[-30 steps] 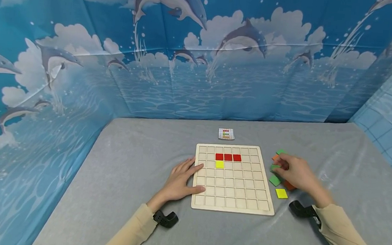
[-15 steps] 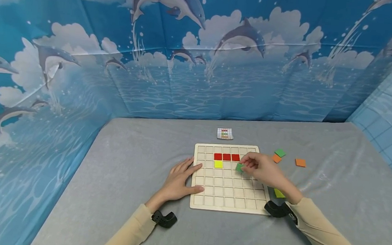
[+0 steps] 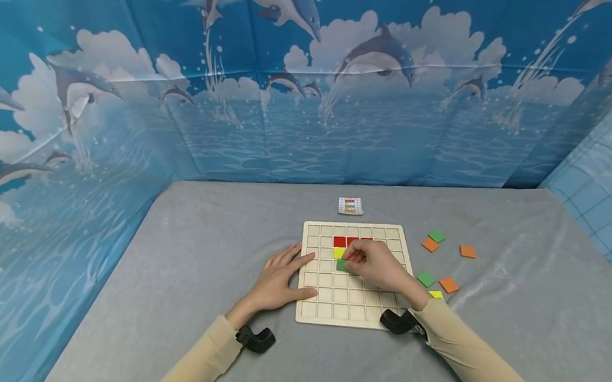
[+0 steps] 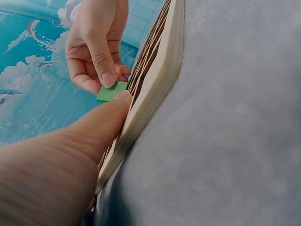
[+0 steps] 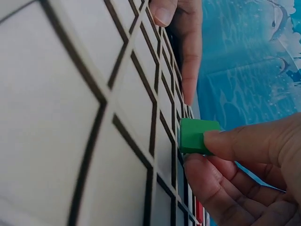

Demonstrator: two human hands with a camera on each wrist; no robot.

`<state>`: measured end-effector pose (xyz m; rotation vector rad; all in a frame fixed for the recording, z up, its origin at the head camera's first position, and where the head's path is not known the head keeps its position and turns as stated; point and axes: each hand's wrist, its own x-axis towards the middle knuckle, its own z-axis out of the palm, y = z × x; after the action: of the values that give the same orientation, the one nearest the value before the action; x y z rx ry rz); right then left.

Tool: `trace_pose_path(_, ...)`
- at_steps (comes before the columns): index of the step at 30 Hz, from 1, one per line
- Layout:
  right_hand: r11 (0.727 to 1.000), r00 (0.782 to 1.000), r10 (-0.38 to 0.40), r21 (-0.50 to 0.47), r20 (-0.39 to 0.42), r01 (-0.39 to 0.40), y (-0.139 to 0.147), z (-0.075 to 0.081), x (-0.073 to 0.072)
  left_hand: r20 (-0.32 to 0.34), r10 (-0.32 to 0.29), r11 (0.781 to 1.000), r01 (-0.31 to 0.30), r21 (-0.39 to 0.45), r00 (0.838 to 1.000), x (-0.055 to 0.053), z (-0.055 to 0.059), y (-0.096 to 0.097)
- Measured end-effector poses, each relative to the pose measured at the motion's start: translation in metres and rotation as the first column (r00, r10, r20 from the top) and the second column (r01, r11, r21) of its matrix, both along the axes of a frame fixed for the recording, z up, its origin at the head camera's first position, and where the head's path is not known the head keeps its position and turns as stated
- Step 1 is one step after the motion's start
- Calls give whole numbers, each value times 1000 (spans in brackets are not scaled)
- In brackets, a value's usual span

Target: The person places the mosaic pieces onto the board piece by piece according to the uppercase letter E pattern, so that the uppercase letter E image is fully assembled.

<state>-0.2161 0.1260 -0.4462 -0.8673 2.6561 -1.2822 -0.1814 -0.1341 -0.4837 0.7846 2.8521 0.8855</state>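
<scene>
A pale wooden grid board [image 3: 352, 313] lies on the grey cloth. My right hand [image 3: 376, 265] is over it, pinching a green square tile [image 5: 195, 135] between thumb and fingers. In the head view that tile overlaps the cell just below the yellow tile [image 3: 338, 253]. Red tiles [image 3: 340, 241] sit in the row above, partly hidden behind the right hand. My left hand [image 3: 276, 279] rests at the board's left edge with fingers spread, its thumb and forefinger lying on the board. In the left wrist view the left thumb [image 4: 106, 117] lies across the board's edge.
Right of the board lie loose tiles: a green tile [image 3: 436, 236], another green tile [image 3: 426, 279], several orange ones such as an orange tile [image 3: 467, 251], and a yellow tile [image 3: 436, 294] partly behind the sleeve. A small printed grid card [image 3: 351, 206] lies beyond the board.
My right hand has picked up a green tile from the loose ones on the right and carried it left over the board to below the yellow tile. The left hand stays in place.
</scene>
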Motion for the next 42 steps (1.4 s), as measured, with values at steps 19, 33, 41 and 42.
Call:
trace_pose_path(19, 990, 995, -39, 133, -95, 51, -3, -1, 5, -2, 0, 1000, 0, -19, 1000, 0, 2, 0)
trace_pose_path(33, 984, 997, -29, 172, -70, 41, 2, 1, 13, -3, 5, 1000, -5, -23, 1000, -1, 0, 2)
trace_pose_path(41, 992, 993, 32, 123, -117, -17, 23, 4, 11, 8, 5, 1000, -5, -19, 1000, 0, 2, 1)
trace_pose_path(42, 993, 993, 28, 116, -117, -15, 28, 4, 11, 10, 5, 1000, -5, -17, 1000, 1, 2, 1)
